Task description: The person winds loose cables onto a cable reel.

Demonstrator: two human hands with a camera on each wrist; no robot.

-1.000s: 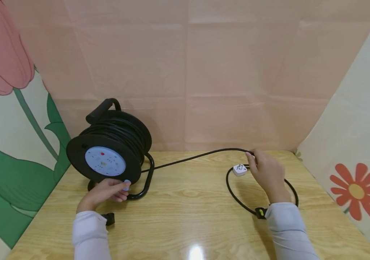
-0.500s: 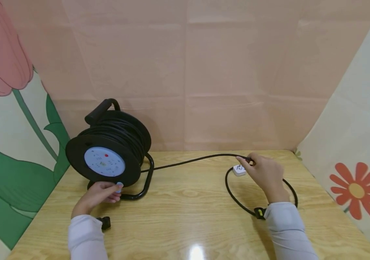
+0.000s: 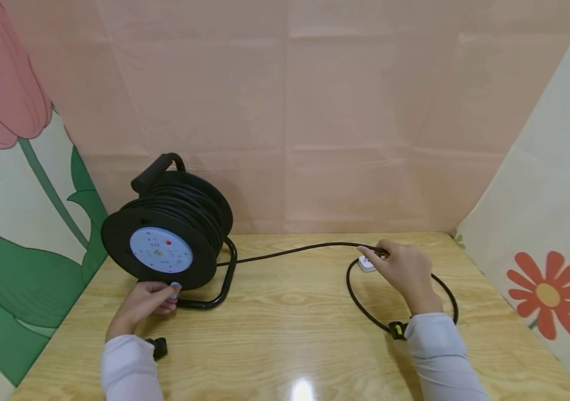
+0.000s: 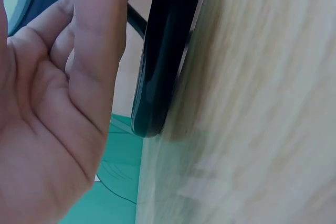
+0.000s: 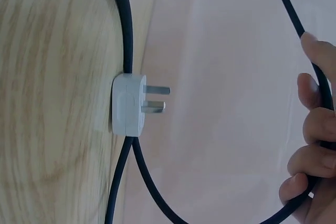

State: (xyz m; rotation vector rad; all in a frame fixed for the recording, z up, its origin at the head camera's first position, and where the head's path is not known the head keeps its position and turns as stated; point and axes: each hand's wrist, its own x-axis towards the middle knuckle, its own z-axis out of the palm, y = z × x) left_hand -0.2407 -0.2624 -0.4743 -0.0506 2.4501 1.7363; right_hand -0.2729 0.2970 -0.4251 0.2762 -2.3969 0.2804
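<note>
Pinching the blue knob low on the reel's front disc, the left-hand grip has thumb and fingers together on it; the black reel, wound with cable, sits upright on its tubular stand at the left of the wooden table. Black cable runs from the reel to the right-hand grip, its fingers curled round the cord and holding it above the table. White plug lies on the table, prongs up, near that hand, beside the looped cord, partly hidden in the head view.
</note>
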